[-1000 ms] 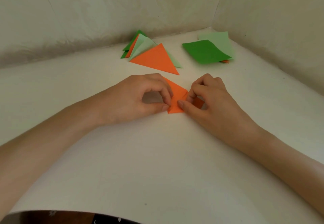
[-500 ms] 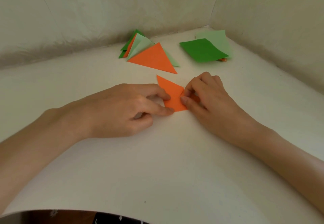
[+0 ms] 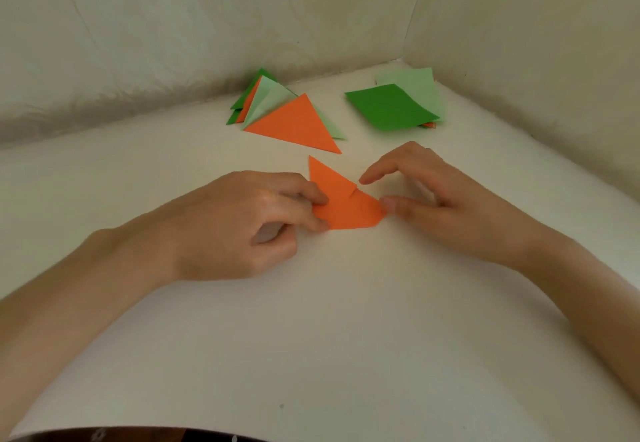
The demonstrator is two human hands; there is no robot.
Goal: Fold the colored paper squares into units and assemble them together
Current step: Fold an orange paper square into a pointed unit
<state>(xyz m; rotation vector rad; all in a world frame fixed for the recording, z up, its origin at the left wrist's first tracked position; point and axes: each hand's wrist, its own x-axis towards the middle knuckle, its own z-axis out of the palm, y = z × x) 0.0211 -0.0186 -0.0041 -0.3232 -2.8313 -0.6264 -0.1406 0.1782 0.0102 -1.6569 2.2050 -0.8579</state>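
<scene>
Corner setup: the back wall (image 3: 207, 26) and the right wall (image 3: 536, 43) meet at about 1 o'clock, so the white surface (image 3: 329, 320) is boxed in on those two sides. The near half, from 4 round to 8 o'clock, holds only the two forearms.

The folded orange piece (image 3: 346, 206) lies flat mid-surface, with its long point aimed at 11 o'clock. At its 12 o'clock, a small gap away, sits a pile of folded triangles (image 3: 294, 123), orange on top with light and dark green under it. The stack of paper squares (image 3: 391, 107) is at 1 o'clock, close to the walls, with dark green on top.

The left hand (image 3: 242, 223) comes in from 8 o'clock, fingers bent, and two fingertips clamp down on the piece's left edge. The right hand (image 3: 450, 206) comes in from 4 o'clock with its fingers spread. Its thumb tip touches the right corner, and its index finger arches above the upper edge.
</scene>
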